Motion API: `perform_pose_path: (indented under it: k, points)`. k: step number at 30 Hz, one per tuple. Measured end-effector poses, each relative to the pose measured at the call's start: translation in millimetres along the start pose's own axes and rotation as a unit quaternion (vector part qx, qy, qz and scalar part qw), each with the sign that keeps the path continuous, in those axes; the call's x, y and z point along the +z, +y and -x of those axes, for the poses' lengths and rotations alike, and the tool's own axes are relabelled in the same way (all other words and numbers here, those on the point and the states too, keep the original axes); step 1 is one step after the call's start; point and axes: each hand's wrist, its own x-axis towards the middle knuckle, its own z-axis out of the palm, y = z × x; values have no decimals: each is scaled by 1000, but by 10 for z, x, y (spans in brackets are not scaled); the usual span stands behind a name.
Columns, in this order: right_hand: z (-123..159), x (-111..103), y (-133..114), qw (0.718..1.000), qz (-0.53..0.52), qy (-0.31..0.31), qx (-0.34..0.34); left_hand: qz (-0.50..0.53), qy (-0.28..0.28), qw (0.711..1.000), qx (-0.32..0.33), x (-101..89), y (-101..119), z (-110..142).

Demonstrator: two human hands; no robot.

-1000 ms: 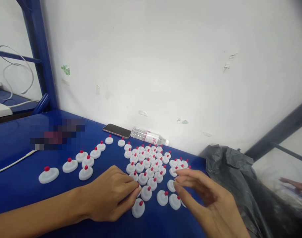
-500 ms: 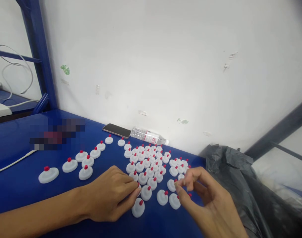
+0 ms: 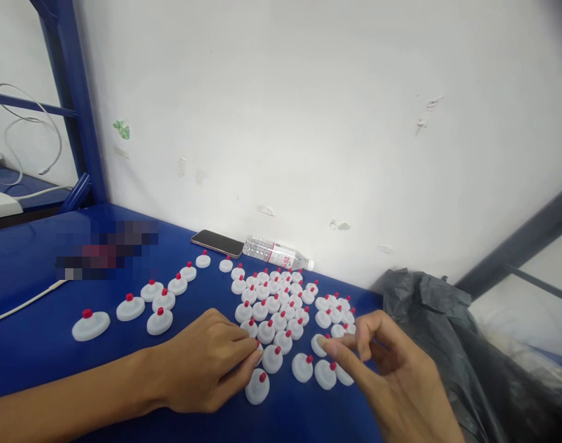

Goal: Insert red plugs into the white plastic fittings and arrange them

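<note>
Many round white plastic caps with red tips (image 3: 272, 360) stand on the blue table (image 3: 207, 424). My left hand (image 3: 211, 363) is closed, with its fingertips on one cap in the near part of the main cluster, mostly hidden by the fingers. My right hand (image 3: 396, 375) hovers over the smaller group on the right, thumb and index finger apart. The thumb tip overlaps a white cap (image 3: 317, 344); whether it touches it I cannot tell. Other caps beside it are partly covered by the fingers.
Along the wall lie a phone (image 3: 217, 242) and a clear plastic bottle (image 3: 278, 252) on its side. A dark plastic bag (image 3: 428, 314) hangs at the right edge. A white cable (image 3: 26, 303) and a blurred-out patch (image 3: 105, 249) are at left.
My right hand has shifted slightly to the right, and its thumb and index finger have parted. More of the caps beneath it show. My left hand stays put.
</note>
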Motion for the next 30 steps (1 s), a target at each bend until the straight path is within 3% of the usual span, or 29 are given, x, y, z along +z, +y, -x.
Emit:
perform_pose_path:
  k: [6,17,24,30]
  points:
    - [21,5,14,999,-26,-2,28,5,-3,1000,-9,11,-1,12]
    - [-19,-40,41,999,-13,-37,4,9,6,1000,-7,3,-8,3]
    - [-38,5,-12,994,68,-58,-60,86,83,992,-40,-67,80,-26]
    - [55,278,-101,986,70,-110,-100,161,23,985,-61,-31,128,23]
